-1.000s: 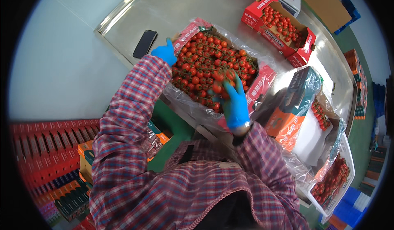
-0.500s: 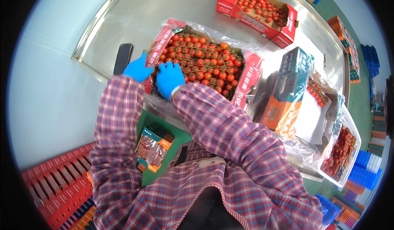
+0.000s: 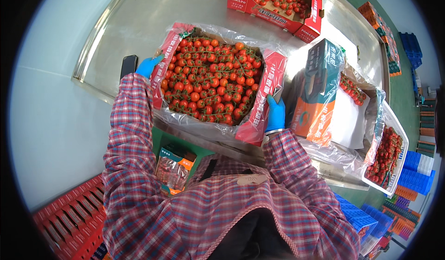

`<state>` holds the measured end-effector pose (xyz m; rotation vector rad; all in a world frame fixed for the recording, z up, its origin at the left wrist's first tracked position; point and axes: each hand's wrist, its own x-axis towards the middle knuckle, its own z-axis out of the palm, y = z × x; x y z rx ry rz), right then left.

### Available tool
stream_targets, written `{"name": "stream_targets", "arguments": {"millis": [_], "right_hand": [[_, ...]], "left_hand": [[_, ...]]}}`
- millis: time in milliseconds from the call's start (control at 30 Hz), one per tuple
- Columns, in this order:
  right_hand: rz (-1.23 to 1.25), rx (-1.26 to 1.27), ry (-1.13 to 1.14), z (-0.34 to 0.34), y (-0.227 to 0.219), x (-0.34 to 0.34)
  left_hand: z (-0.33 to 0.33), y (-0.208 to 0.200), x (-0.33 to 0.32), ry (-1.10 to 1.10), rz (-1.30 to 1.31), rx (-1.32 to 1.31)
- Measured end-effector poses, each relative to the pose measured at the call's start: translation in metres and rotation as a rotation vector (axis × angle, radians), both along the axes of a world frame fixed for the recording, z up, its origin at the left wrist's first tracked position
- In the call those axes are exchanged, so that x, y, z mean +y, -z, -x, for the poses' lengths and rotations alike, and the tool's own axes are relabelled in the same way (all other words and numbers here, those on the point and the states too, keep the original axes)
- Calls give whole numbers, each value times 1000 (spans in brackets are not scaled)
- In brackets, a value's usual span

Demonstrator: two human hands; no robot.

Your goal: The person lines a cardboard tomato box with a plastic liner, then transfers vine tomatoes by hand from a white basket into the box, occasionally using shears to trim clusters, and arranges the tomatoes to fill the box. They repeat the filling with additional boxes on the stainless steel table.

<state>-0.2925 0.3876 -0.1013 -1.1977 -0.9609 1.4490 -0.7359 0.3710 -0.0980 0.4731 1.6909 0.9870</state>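
A red cardboard box (image 3: 262, 103), lined with clear plastic film (image 3: 199, 129), stands in front of me on the steel table. Cherry tomatoes (image 3: 211, 81) on green stems fill it in an even layer. My left hand (image 3: 149, 66), in a blue glove, grips the box's left end wall, with its fingertips at the outer edge. At the opposite end my right hand (image 3: 276, 114), also blue-gloved, has its thumb on top of the wall and its fingers mostly hidden behind it. No loose tomato shows in either hand.
A black phone (image 3: 129, 65) lies beside my left hand. Close on the right are a green-orange carton (image 3: 320, 90), an open film-lined carton (image 3: 371, 134) and a white crate (image 3: 402, 158) of tomatoes. Another red tomato box (image 3: 303, 28) stands behind. Stacked red crates (image 3: 69, 213) are lower left.
My right hand has left the tomatoes at the box's left side and moved across to its right end. My left hand stays at the left end. The whole view has shifted slightly.
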Motion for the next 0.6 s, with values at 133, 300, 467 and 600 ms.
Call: {"name": "stream_targets", "arguments": {"millis": [133,300,467,600], "right_hand": [[216,38,66,-7,-8,-5],[19,153,11,-4,-9,-9],[226,-31,28,-2,2,-6],[-104,-368,-105,-21,-16,-14]], "left_hand": [[-11,-35,0,27,29,378],[-1,-37,8,-90,-23,154],[-9,-17,20,402,230,819],[-106,-35,45,256,-190,1757]]}}
